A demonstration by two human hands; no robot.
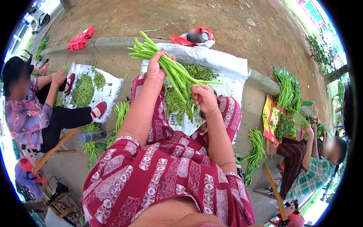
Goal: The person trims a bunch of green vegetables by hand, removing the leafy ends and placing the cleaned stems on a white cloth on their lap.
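Observation:
A bundle of long green leafy-vegetable stems (173,69) is gripped in my left hand (158,63), cut ends pointing up and left. My right hand (204,98) has its fingers curled at the lower right end of the bundle, pinching a stem or leaf near the thumb; which part is hard to tell. Leaves hang from the bundle's lower end between my hands. Below, between my knees, a heap of loose green leaves (177,106) lies on a white woven plastic sack (232,71), with more leaves behind the bundle.
Stem bundles lie beside me on the left (122,112) and right (255,150). A grey bottle (92,136) rests at the left. A red-and-white bag (208,42) sits beyond the concrete kerb (113,45). Seated people work with greens at the left (28,110) and right (314,167).

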